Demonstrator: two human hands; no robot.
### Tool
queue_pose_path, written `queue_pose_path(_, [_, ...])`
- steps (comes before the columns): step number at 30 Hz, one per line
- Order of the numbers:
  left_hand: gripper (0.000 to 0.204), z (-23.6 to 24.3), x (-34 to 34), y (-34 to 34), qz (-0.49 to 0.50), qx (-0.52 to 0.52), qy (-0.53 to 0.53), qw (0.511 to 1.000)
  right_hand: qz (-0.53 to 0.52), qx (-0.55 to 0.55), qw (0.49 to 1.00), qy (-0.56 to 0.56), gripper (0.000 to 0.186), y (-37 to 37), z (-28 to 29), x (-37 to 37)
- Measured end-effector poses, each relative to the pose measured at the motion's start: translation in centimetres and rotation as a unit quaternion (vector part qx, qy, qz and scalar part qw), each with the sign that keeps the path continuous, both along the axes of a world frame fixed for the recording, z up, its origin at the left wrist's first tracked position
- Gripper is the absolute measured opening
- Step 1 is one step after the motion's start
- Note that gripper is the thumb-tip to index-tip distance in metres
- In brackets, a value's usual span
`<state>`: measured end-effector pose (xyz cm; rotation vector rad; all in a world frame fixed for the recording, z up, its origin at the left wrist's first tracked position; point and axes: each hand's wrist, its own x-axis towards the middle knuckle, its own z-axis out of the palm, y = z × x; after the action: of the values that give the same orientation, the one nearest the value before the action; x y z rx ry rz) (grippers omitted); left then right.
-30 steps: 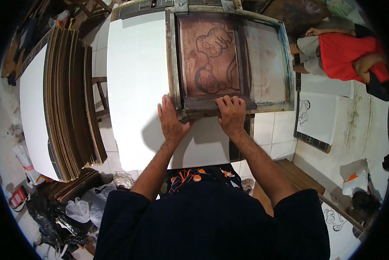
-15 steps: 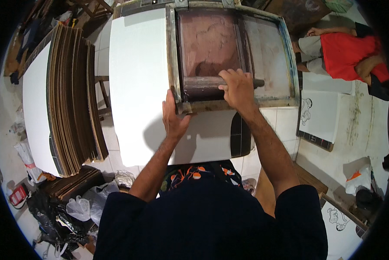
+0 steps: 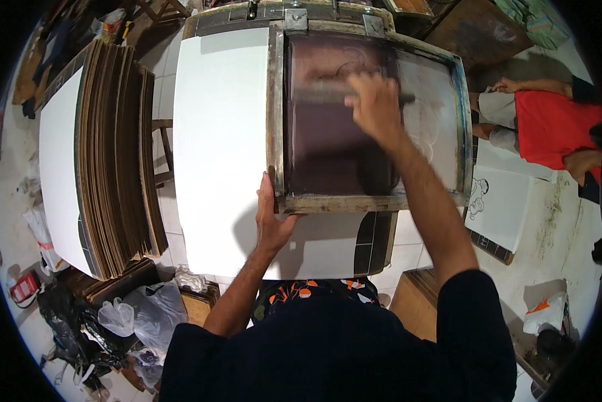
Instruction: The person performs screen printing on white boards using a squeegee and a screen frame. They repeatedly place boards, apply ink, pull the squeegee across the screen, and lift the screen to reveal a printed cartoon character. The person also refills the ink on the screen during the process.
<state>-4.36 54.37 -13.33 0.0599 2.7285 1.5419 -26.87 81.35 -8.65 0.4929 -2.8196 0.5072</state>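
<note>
Head view: your right grip [image 3: 379,110] wraps a motion-blurred bar [image 3: 317,96]; your left grip [image 3: 272,229], thumb spread, touches the wooden frame [image 3: 374,203]. Red box [image 3: 25,288]: markings illegible.

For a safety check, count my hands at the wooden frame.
2: left hand at the near-left corner of the wooden frame; right hand on the blurred bar inside it. Neither is hidden.

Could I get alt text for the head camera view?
A person's right hand grips a blurred bar across a framed screen over a white sheet; the left hand rests at the near left corner. Stacked boards stand further left.
</note>
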Motion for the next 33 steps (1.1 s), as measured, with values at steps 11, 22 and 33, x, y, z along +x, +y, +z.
queue_pose_path(11, [0.118, 0.0, 0.1, -0.3, -0.015, -0.026, 0.037, 0.999, -0.038, -0.001, 0.999, 0.021, 0.03, 0.0, -2.3, -7.5])
queue_pose_path(22, [0.11, 1.6, -0.7, 0.6, -0.008, 0.024, 0.103, 0.994, -0.048, -0.047, 0.998, -0.019, 0.048, -3.0, 4.2, 22.8])
queue_pose_path(33, [0.108, 25.6, -10.4, 2.6, 0.018, 0.204, 0.233, 0.951, -0.023, -0.001, 0.944, 0.329, 0.063, 0.7, 27.0, 7.2])
